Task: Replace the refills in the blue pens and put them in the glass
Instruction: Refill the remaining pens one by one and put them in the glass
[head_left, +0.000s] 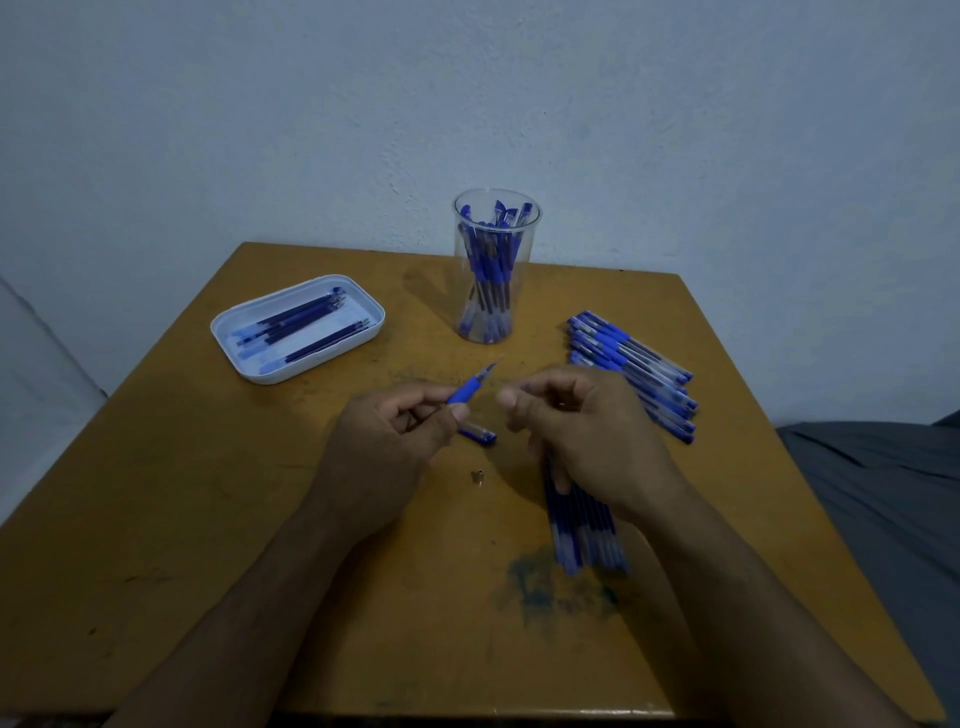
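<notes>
Both forearms reach in from the near edge and meet over the middle of the table (208, 519). The left hand (387, 441) is turned palm-inward, its thumb and fingers curled round a pen (467, 389) that slants up and away to the right, blue grip and bare tip sticking out past the thumb. The right hand (576, 436) hovers just right of it, fingers curled with thumb and forefinger drawn together near the pen's tip; whether they pinch anything is too small to tell. Under this hand a bundle of refills (587, 535) lies on the table, running toward the near edge.

A cap (480, 434) lies just below the left thumb, and a small metal tip (478, 477) sits nearer. The glass (496, 265) stands upright at the far middle, holding many blue pens. A row of pens (634, 371) lies to its right. At far left a white tray (296, 330) holds more refills. An ink stain (550, 587) marks the near table. No writing can be read on anything.
</notes>
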